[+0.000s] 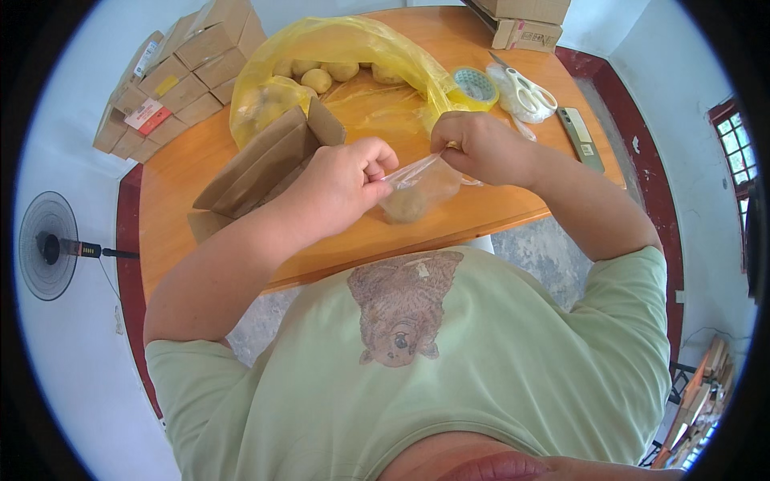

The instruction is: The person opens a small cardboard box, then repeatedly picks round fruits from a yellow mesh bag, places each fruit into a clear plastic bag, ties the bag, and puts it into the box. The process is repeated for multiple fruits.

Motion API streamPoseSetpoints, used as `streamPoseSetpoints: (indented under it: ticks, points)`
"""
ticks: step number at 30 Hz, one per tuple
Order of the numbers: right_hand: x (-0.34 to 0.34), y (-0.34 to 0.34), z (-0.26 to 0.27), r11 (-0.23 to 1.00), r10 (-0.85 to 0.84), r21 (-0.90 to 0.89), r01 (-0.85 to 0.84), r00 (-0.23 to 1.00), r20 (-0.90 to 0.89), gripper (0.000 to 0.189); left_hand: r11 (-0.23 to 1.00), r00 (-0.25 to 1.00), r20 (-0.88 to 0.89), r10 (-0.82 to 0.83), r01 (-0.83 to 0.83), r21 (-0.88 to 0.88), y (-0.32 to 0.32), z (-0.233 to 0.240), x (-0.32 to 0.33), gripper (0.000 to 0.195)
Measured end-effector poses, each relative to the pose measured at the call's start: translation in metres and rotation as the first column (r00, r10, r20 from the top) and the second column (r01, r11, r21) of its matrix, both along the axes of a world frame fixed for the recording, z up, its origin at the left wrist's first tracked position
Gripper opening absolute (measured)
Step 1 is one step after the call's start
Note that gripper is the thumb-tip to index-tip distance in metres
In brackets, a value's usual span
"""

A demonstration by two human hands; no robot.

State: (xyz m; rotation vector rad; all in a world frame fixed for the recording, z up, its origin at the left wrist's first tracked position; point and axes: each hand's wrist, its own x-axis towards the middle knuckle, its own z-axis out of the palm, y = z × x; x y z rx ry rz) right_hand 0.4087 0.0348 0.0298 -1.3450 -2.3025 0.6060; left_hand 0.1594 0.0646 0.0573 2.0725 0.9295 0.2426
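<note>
Between my hands a clear plastic bag [439, 178] is stretched, with one round yellowish fruit or potato [405, 205] inside, low over the front of the table. My left hand [349, 180] pinches one corner of the bag's top between thumb and fingers. The other corner is gripped by my right hand [475, 144], its fingers curled. Just beyond my left forearm stands an open cardboard box [258, 162], its inside mostly hidden. Behind it, a large yellow plastic bag [343, 36] lies open, holding several more of the round yellowish items [316, 80].
The wooden table [517, 201] has stacked cardboard boxes [186, 72] at its back left and more boxes [529, 27] at the back right. Tape rolls [475, 87], white-handled scissors [526, 93] on bunched clear plastic, and a phone [580, 139] lie to the right. A fan [49, 246] stands left.
</note>
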Motion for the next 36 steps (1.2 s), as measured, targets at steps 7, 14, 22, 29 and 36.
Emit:
streamPoseSetpoints:
  ticks: [7, 14, 22, 29, 36]
  points:
    - [-0.014, -0.006, 0.003, 0.892, -0.227, -0.446, 0.079, 0.93, -0.289, 0.035, 0.995, 0.994, 0.104, 0.033, -0.022, -0.102, -0.001, -0.009, 0.0, 0.021]
    - [-0.04, -0.014, 0.006, 0.988, 0.128, -0.085, -0.129, 0.992, -0.023, 0.038, 0.994, 0.981, 0.187, 0.058, -0.04, -0.1, -0.01, -0.007, 0.009, 0.02]
    - [-0.047, 0.001, 0.052, 0.986, 0.106, 0.143, -0.085, 0.984, -0.144, 0.016, 0.994, 0.767, 0.635, 0.093, -0.111, -0.01, -0.013, -0.037, -0.003, 0.065]
    - [-0.052, 0.004, 0.09, 0.993, 0.069, 0.103, -0.051, 0.981, -0.182, 0.016, 0.973, 0.81, 0.571, 0.134, -0.218, 0.08, -0.019, -0.072, 0.008, 0.076]
    - [-0.05, 0.002, 0.1, 0.998, -0.04, -0.063, 0.03, 0.985, -0.167, 0.014, 0.973, 0.789, 0.596, 0.145, -0.004, -0.232, -0.028, -0.05, 0.001, 0.07]
